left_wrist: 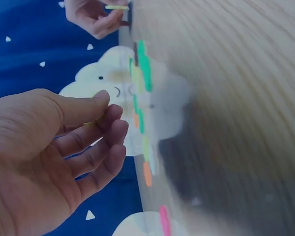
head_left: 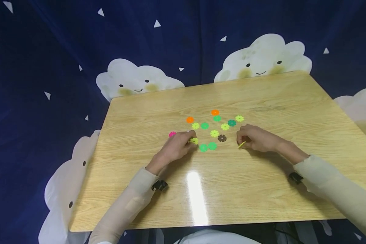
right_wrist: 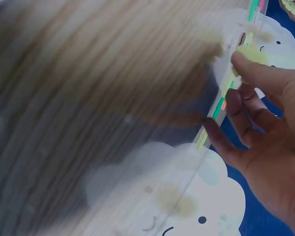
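Note:
My left hand (head_left: 177, 145) pinches a yellow-green notched plastic disc (head_left: 194, 140) between thumb and forefinger, just above the table. In the left wrist view the fingers of that hand (left_wrist: 64, 142) hide most of the disc. My right hand (head_left: 259, 138) grips another yellow disc (head_left: 241, 145), tilted nearly edge-on; the right wrist view shows this disc (right_wrist: 253, 54) behind the thumb. Between the hands lie two green discs (head_left: 208, 146), a dark brown disc (head_left: 222, 138) and a yellow-green disc (head_left: 214, 133). A pink disc (head_left: 172, 134) is partly covered by my left hand.
Farther back on the wooden table (head_left: 146, 115) lie two orange discs (head_left: 190, 120), a teal disc (head_left: 231, 123) and several green and yellow-green discs. A dark blue curtain (head_left: 183, 40) with white clouds hangs behind the far edge. Light glares off the table's front part.

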`<state>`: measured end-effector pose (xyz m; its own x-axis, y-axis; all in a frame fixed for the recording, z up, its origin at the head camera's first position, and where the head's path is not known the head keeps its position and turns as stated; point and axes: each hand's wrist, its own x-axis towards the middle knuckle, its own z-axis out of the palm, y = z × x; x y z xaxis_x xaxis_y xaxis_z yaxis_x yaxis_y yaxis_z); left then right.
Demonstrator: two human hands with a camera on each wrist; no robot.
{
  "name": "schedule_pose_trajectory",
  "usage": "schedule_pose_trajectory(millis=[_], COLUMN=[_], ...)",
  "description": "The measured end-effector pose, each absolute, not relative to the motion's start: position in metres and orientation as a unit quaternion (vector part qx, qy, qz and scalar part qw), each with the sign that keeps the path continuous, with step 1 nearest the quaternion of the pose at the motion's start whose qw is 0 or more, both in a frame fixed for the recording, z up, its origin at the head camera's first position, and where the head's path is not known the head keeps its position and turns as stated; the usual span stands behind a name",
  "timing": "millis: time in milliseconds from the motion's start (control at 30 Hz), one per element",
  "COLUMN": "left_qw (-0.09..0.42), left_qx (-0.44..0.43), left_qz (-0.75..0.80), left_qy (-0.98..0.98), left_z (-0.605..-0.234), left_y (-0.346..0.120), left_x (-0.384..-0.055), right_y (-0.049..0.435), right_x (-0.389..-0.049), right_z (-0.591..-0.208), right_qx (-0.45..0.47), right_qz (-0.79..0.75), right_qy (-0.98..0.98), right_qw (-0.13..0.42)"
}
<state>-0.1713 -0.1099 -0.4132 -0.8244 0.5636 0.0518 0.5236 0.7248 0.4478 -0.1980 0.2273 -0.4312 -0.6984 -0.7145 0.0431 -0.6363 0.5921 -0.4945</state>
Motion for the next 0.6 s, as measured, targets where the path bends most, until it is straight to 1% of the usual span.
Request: schedule_pose_trajectory(millis=[267, 433, 600], left_qw=[0.049, 0.036, 0.031], left_qx=[0.288, 0.28, 0.271], left_qz=[0.263, 0.274, 0.319], left_qy=[0.92, 0.919, 0.908], left_z=[-0.402, -0.398, -0.391], left_y=[-0.103, -0.103, -0.104], left_x=[-0.167, -0.164, -0.157], right_y=[0.222, 0.218, 0.213], right_x=[-0.19, -0.186, -0.181], right_z=[-0.419, -0.412, -0.405], right_qx=[-0.357, -0.348, -0.329], right_qz=[-0.328, -0.341, -0.375], right_qy=[0.871, 0.871, 0.865], right_qw=[0.076, 0.065, 0.055])
